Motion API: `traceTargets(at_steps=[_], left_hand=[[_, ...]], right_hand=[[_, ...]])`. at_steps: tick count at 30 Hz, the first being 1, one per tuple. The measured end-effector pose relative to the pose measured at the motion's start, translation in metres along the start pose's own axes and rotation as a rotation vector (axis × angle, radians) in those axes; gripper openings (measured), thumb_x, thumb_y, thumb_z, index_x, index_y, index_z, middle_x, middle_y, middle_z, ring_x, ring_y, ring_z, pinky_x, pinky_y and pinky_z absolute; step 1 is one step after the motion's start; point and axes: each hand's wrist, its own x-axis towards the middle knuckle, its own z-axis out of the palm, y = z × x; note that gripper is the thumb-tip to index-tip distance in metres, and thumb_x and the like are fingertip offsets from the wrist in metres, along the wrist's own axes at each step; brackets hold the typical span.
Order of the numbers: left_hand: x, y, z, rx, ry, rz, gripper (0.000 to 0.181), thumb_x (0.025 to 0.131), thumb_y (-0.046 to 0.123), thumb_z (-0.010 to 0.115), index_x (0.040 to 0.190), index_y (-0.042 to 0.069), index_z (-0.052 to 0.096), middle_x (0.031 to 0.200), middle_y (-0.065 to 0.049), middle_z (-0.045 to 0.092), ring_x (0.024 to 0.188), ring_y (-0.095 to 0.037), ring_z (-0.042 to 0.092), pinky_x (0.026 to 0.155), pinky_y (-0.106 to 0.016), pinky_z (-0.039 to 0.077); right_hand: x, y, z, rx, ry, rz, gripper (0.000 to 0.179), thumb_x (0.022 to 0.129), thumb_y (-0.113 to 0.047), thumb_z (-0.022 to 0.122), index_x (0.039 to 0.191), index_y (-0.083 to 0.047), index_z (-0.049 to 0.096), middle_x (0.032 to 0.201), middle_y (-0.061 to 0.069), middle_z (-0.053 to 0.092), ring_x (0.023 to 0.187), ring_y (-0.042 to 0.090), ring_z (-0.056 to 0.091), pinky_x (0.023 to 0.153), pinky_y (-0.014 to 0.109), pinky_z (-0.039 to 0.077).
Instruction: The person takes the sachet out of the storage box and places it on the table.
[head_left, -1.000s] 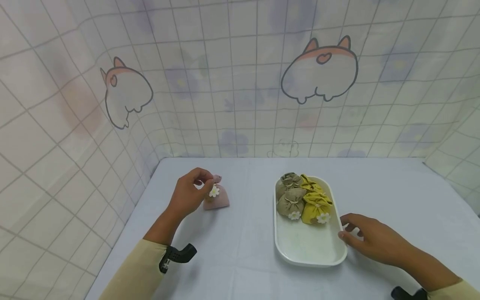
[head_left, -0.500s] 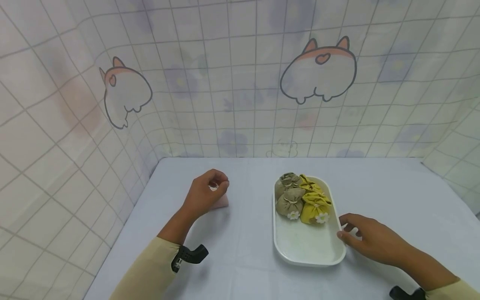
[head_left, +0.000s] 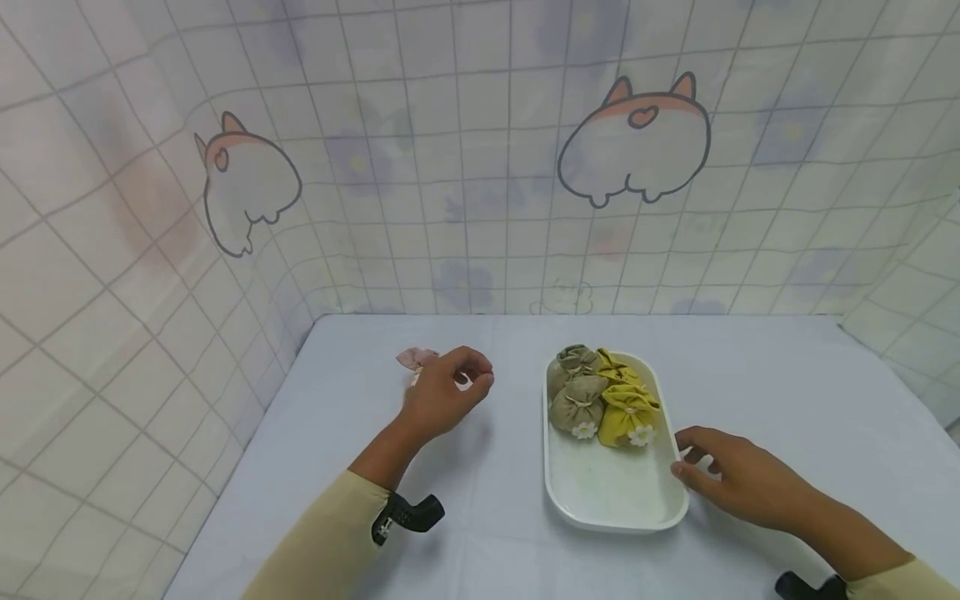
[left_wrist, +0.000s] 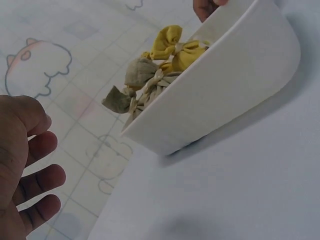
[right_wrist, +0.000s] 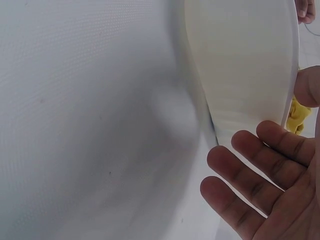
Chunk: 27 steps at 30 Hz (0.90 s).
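My left hand [head_left: 447, 392] hovers over the left part of the table, fingers loosely bent and holding nothing. Behind it stands a small pink cloth pouch [head_left: 417, 357]; only its gathered top shows past the hand. My right hand [head_left: 738, 475] holds the right rim of a white tray [head_left: 618, 500], with the thumb at the rim and the other fingers along the outer wall [right_wrist: 245, 65]. In the far half of the tray sit two grey-green pouches [head_left: 579, 402] and two yellow pouches [head_left: 628, 414], tied at the neck, some with white flowers.
A white cloth covers the table [head_left: 510, 467]. Behind and to the left hangs a checked curtain [head_left: 420, 208] with cartoon animal prints, meeting the table's far edge. A black strap [head_left: 408, 512] is on the left wrist.
My left hand has let go of the pink pouch's top and moved right, past the pouch, toward the tray. The pouch stays behind on the table. The right hand keeps its place at the tray.
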Motion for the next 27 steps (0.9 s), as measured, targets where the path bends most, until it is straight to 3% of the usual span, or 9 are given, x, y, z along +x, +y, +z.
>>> traceTargets(at_steps=[14, 27], left_hand=[[0.011, 0.010, 0.036, -0.035, -0.105, 0.002, 0.011, 0.098, 0.019, 0.071, 0.108, 0.017, 0.068, 0.098, 0.009, 0.068, 0.095, -0.010, 0.062, 0.090, -0.038, 0.054], [0.018, 0.016, 0.055, -0.047, -0.163, 0.024, 0.014, 0.098, 0.020, 0.071, 0.111, 0.015, 0.069, 0.102, 0.007, 0.068, 0.098, -0.012, 0.063, 0.090, -0.040, 0.054]], right_hand=[[0.000, 0.000, 0.001, 0.027, 0.000, -0.003, 0.055, 0.096, -0.045, 0.070, 0.131, -0.004, 0.060, 0.111, 0.002, 0.069, 0.094, 0.022, 0.067, 0.077, 0.045, 0.058], [0.000, 0.000, 0.000, 0.032, -0.008, 0.008, 0.057, 0.096, -0.047, 0.070, 0.132, -0.003, 0.060, 0.111, 0.003, 0.069, 0.094, 0.023, 0.066, 0.078, 0.046, 0.058]])
